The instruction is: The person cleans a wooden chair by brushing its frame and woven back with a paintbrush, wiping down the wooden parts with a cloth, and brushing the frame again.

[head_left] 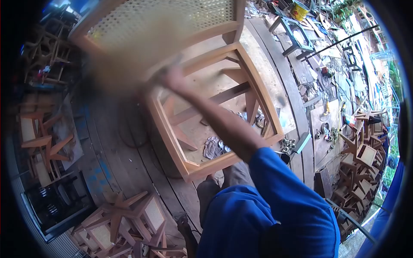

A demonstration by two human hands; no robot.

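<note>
My right hand [170, 78], blurred by motion, reaches across the wooden chair frame [262, 92] to its far left corner. Its fingers appear closed round a broad tan thing [133, 53], so smeared that I cannot make out its kind. That thing passes in front of the chair's back panel [211, 15], which has woven cane in a wooden border. The seat opening of the chair shows crossing rails and corner braces. Low beside my body hangs a dark shape that looks like my left hand [183, 221]; its fingers are too dark to read.
Wooden frames [116, 215] are stacked at lower left, and more [365, 155] are piled at right. A dark small table [294, 36] and a yellow bucket [299, 10] stand at upper right. A crumpled cloth [215, 147] shows through the seat opening. Planks form the floor.
</note>
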